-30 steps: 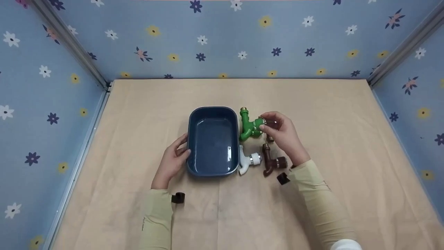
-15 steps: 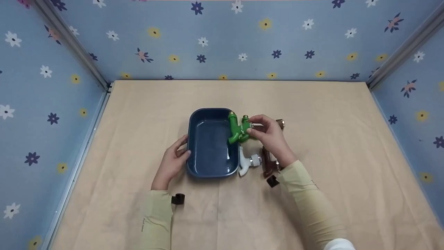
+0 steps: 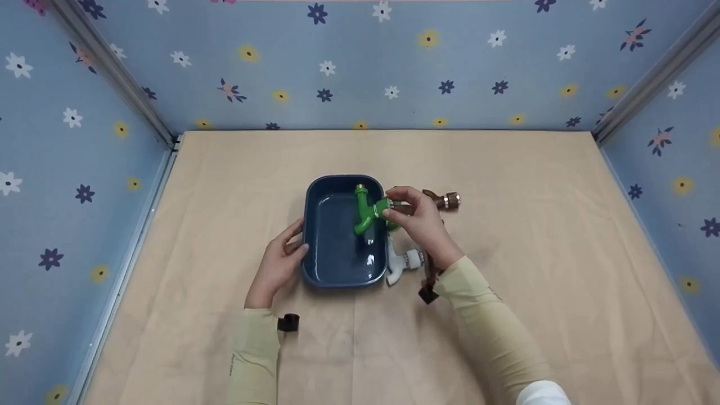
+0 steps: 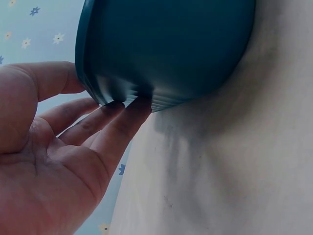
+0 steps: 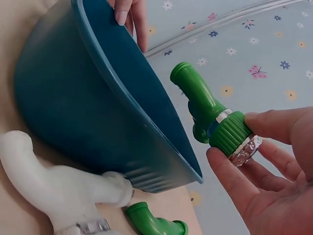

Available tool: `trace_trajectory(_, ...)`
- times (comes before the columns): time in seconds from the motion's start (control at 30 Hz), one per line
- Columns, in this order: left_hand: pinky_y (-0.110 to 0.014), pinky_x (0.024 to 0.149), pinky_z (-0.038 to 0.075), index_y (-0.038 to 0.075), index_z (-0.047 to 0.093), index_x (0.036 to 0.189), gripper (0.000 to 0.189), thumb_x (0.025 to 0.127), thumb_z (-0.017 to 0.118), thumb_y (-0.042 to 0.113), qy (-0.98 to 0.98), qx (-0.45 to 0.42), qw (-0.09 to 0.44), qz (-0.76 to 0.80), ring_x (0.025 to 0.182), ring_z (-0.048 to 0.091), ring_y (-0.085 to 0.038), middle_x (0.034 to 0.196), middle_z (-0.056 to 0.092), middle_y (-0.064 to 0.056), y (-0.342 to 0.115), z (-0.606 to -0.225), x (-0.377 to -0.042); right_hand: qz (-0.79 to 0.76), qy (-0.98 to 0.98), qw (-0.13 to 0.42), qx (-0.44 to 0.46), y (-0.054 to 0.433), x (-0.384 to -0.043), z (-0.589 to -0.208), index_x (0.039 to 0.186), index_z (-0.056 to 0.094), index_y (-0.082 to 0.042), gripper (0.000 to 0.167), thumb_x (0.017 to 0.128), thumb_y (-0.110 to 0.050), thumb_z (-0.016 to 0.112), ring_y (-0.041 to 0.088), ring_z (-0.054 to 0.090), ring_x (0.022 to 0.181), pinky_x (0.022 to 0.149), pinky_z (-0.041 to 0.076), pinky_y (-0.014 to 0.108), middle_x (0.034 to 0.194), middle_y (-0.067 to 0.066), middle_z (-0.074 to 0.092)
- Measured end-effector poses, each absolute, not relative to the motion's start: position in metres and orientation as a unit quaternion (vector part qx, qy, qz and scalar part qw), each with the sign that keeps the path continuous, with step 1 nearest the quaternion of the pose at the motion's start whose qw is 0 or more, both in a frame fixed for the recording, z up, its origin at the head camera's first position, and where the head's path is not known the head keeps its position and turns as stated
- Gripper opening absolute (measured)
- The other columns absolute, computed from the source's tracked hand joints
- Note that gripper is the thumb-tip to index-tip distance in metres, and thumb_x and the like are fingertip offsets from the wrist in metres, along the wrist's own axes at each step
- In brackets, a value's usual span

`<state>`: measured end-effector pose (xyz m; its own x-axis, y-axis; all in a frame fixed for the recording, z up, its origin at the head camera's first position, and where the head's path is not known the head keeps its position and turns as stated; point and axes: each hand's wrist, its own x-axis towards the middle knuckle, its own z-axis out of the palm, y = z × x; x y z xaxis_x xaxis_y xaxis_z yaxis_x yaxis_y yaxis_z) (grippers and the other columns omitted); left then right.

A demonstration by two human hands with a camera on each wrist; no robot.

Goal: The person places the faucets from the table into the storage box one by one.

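My left hand (image 3: 279, 259) holds the left side of a dark blue plastic tub (image 3: 337, 242), thumb at the rim and fingers against the outer wall (image 4: 161, 54). My right hand (image 3: 423, 225) pinches a green tap (image 3: 364, 209) by its ribbed knob, beside a silver band (image 5: 246, 151). In the head view the tap overlaps the tub's right half; the right wrist view shows it near rim height, spout end raised. A second green tap (image 5: 154, 223) lies below the rim outside the tub, mostly hidden by my right hand in the head view.
A white tap (image 3: 398, 265) lies against the tub's right side. One brown tap (image 3: 449, 201) sits behind my right hand, and another brown tap (image 3: 431, 270) is partly covered by my wrist. Flower-patterned blue panels (image 3: 360, 62) border the beige tabletop (image 3: 523, 225).
My right hand has carried the green tap leftward, from beside the tub to over its right half. The left hand and tub have stayed put. The back brown tap has come into view.
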<state>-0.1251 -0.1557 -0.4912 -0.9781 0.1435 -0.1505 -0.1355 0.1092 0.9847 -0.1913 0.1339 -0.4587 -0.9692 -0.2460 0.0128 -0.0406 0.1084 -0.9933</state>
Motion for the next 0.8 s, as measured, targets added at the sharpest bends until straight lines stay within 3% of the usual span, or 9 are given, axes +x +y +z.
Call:
trace_trajectory(0.17,-0.040,0.102,0.040,0.002,0.029,0.149,0.059,0.095,0.050,-0.006,0.746,0.010,0.094,0.659,0.128,0.043,-0.040,0.149,0.030,-0.023,-0.157,-0.500,-0.127,-0.648,0.752,0.077,-0.092,0.124,-0.189,-0.450,0.121,0.059,0.006,0.038,0.086,0.000,0.070,0.031,0.063,0.103,0.081,0.054,0.030,0.120,0.019,0.060)
trace_trajectory(0.4,-0.039,0.103,0.039,0.003,0.030,0.149,0.059,0.095,0.050,-0.007,0.744,0.008,0.090,0.662,0.128,0.043,-0.039,0.149,0.032,-0.023,-0.159,-0.506,-0.129,-0.640,0.760,0.064,-0.089,0.115,-0.197,-0.468,0.120,0.061,0.004,0.038,0.085,-0.002,0.072,0.031,0.064,0.102,0.081,0.054,0.030,0.116,0.012,0.063)
trace_trajectory(0.6,-0.036,0.099,0.043,0.005,0.031,0.149,0.059,0.095,0.050,-0.007,0.744,0.006,0.080,0.664,0.127,0.046,-0.035,0.148,0.034,-0.020,-0.159,-0.517,-0.130,-0.631,0.769,0.078,-0.073,0.105,-0.198,-0.471,0.120,0.063,0.001,0.035,0.086,-0.003,0.070,0.022,0.064,0.102,0.079,0.054,0.029,0.116,0.008,0.063)
trace_trajectory(0.8,-0.037,0.099,0.043,0.002,0.030,0.149,0.058,0.095,0.049,-0.008,0.735,0.012,0.077,0.673,0.127,0.045,-0.037,0.147,0.034,-0.022,-0.158,-0.517,-0.129,-0.621,0.774,0.081,-0.088,0.096,-0.199,-0.475,0.119,0.062,0.004,0.034,0.086,-0.001,0.069,0.022,0.064,0.102,0.080,0.054,0.028,0.116,0.010,0.062)
